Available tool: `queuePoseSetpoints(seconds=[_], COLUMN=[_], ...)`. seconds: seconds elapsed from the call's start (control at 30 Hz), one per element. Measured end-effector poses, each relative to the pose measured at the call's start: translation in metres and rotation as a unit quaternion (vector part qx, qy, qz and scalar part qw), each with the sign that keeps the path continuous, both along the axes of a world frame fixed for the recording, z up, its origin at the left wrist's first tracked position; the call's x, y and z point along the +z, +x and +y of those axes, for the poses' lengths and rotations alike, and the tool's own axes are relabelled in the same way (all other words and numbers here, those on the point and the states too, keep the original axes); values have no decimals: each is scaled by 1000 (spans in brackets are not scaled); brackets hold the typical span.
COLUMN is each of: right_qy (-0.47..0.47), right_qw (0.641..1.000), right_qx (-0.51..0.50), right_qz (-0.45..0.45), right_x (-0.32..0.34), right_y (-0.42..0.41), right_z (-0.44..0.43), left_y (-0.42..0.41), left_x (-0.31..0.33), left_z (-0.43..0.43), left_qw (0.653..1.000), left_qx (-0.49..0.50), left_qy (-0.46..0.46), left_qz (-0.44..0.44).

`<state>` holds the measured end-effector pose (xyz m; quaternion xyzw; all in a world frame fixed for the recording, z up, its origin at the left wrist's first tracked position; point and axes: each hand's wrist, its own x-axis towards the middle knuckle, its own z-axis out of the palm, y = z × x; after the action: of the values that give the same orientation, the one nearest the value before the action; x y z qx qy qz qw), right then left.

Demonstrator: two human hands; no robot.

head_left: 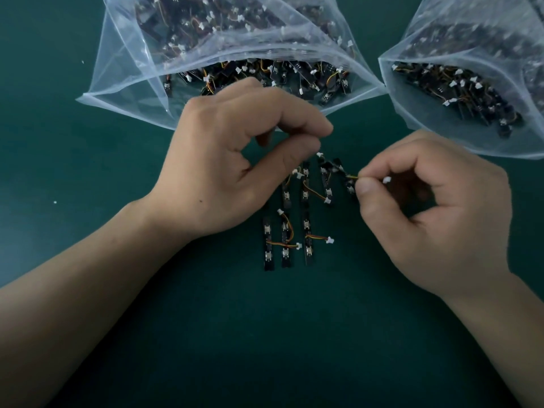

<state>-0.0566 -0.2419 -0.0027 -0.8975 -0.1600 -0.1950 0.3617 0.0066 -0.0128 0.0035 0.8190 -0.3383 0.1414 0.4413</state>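
Green tabletop (88,201), one wired black strip between two hands.
The right hand (435,219) pinches the yellow wire (351,176) of the black strip (349,185) at its thumb's 9 o'clock. The left hand (235,160), at the strip's 10 o'clock, has thumb and forefinger tips together; whether it holds anything I cannot tell. Loose strips (307,242) lie in rows between the wrists. A big bag (123,83) and a second bag (412,92) crowd 12 o'clock; bare room lies toward 6 o'clock.

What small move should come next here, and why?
Probably the right hand should pull the wire it pinches to swing its skewed strip straight, parallel to its neighbours: the lower row lies as three neat strips side by side, while this one sits askew.
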Motion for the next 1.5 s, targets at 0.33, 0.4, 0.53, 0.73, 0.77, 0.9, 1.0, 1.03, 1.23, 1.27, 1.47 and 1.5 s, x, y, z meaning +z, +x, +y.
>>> queuePoseSetpoints(seconds=[0.33, 0.4, 0.53, 0.73, 0.77, 0.9, 1.0, 1.03, 1.23, 1.27, 1.47, 1.5], right_qy=[24, 20, 4, -33, -45, -85, -58, -48, -12, -15, -67, -74], right_qw=[998, 997, 995, 995, 995, 992, 994, 995, 996, 996, 990, 988], right_qx=[51, 76, 100, 83, 76, 52, 63, 65, 71, 75, 119, 134], right_qz=[-26, -28, -26, -39, -49, -77, -65, -60, -50, -50, -21, -10], right_x=[2, 1, -1, -1, -1, -2, -2, -2, 2, 3, 6, 6], right_y=[-1, -2, -2, -1, -1, -1, -4, -4, 0, 1, 7, 7], right_z=[3, 4, 5, 5, 5, 7, 7, 7, 1, -1, -15, -17], left_y=[0, -1, -3, -4, -4, -3, -4, -3, -3, -2, 1, 1], left_x=[0, 1, 0, 2, 2, 0, -1, -2, -1, -1, 1, 0], left_z=[-3, -4, -6, -6, -6, -6, -6, -6, -5, -5, -3, -3], left_qw=[999, 999, 998, 999, 999, 998, 997, 997, 998, 998, 996, 996], left_qx=[-43, -38, -52, -14, -5, -2, -16, -16, -8, -7, 16, 22], left_qy=[22, 27, 39, 41, 42, 47, 65, 68, 52, 50, -19, -22], left_qz=[5, 13, 26, 33, 33, 36, 29, 27, 35, 34, 81, 83])
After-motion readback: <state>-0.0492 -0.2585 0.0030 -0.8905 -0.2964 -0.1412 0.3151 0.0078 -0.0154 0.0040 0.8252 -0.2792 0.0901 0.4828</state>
